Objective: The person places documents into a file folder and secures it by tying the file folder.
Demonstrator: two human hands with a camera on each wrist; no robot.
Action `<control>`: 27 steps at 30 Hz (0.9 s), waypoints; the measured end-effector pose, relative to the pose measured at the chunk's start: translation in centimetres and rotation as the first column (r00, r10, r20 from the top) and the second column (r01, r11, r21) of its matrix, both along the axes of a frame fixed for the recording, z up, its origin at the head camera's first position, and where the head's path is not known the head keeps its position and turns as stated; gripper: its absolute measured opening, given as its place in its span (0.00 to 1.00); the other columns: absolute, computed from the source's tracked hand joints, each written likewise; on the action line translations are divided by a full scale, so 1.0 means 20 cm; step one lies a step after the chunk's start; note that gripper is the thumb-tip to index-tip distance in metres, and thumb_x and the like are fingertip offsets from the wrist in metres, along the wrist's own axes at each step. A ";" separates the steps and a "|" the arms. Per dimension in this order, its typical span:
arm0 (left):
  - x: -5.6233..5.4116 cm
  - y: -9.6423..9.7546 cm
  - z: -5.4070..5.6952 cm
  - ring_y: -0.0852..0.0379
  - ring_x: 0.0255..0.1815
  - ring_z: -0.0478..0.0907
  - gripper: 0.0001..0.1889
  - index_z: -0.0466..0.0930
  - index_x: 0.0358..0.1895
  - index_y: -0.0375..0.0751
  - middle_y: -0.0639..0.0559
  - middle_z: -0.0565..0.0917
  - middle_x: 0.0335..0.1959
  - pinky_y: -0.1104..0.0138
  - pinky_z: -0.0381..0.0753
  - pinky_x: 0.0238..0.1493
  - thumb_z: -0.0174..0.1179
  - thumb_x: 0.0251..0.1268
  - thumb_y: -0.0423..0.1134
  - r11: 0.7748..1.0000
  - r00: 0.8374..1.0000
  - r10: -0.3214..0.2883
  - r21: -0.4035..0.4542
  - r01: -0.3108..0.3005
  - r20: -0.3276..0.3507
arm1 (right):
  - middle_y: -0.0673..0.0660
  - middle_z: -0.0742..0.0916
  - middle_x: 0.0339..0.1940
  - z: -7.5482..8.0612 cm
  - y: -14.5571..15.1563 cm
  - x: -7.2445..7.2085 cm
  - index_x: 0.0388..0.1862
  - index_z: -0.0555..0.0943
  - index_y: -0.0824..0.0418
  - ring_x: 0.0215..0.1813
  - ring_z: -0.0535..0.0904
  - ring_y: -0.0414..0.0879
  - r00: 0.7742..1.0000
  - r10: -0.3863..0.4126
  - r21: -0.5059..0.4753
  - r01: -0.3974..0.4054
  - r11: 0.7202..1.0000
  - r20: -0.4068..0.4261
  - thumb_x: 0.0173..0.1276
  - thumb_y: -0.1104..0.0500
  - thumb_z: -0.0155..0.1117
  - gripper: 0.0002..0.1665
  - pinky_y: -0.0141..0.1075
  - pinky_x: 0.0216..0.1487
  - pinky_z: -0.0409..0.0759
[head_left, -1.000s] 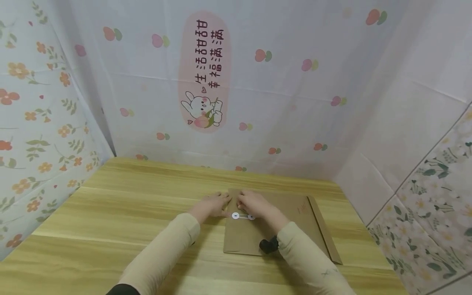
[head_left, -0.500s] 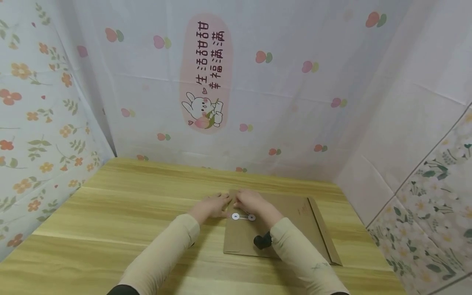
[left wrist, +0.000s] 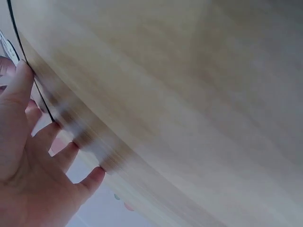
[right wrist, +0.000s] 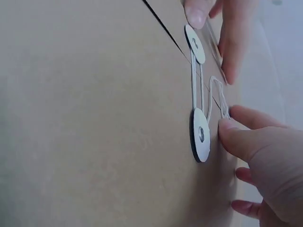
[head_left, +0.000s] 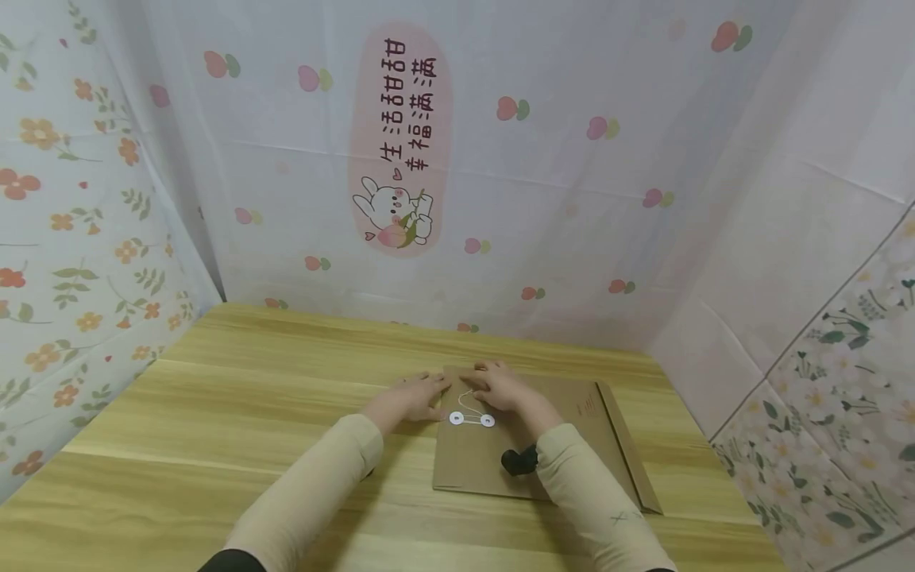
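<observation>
A brown kraft paper document envelope (head_left: 472, 461) lies flat on the wooden table. Two white round discs (right wrist: 201, 135) on it are linked by strands of white string (right wrist: 210, 94), whose loose part forms a loop. My right hand (head_left: 503, 389) pinches the string between thumb and index finger, just above the envelope; its other fingers are spread near the surface. My left hand (head_left: 415, 397) rests at the envelope's left edge, fingers extended, the thumb on the flap beside the nearer disc. In the left wrist view several fingertips (left wrist: 97, 172) touch along the edge and tabletop.
The wooden table (head_left: 250, 413) extends to the left of the envelope. A printed white curtain (head_left: 536, 199) hangs behind it, with floral cloth (head_left: 64, 262) on the left. A black device (head_left: 518, 461) sits at my right wrist.
My right hand has shifted slightly left, then back right, away from the left hand. A loop of string now shows above the discs. The left hand stays in place.
</observation>
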State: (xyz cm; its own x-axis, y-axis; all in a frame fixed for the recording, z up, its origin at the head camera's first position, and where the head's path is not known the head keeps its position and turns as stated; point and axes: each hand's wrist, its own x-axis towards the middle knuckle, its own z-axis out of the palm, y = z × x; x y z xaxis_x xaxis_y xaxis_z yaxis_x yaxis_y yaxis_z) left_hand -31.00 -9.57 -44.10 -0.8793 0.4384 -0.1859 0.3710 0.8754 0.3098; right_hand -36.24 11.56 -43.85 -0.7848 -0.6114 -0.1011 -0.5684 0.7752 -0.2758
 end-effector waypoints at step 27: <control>-0.05 0.13 -0.02 0.52 0.51 0.73 0.06 0.79 0.33 0.49 0.58 0.77 0.34 0.54 0.73 0.56 0.55 0.70 0.40 0.981 0.948 -0.192 -0.048 0.186 -0.252 | 0.59 0.64 0.73 -0.02 0.03 0.02 0.70 0.70 0.42 0.72 0.55 0.63 0.998 -0.052 0.087 0.054 0.995 -0.024 0.74 0.49 0.53 0.26 0.62 0.66 0.53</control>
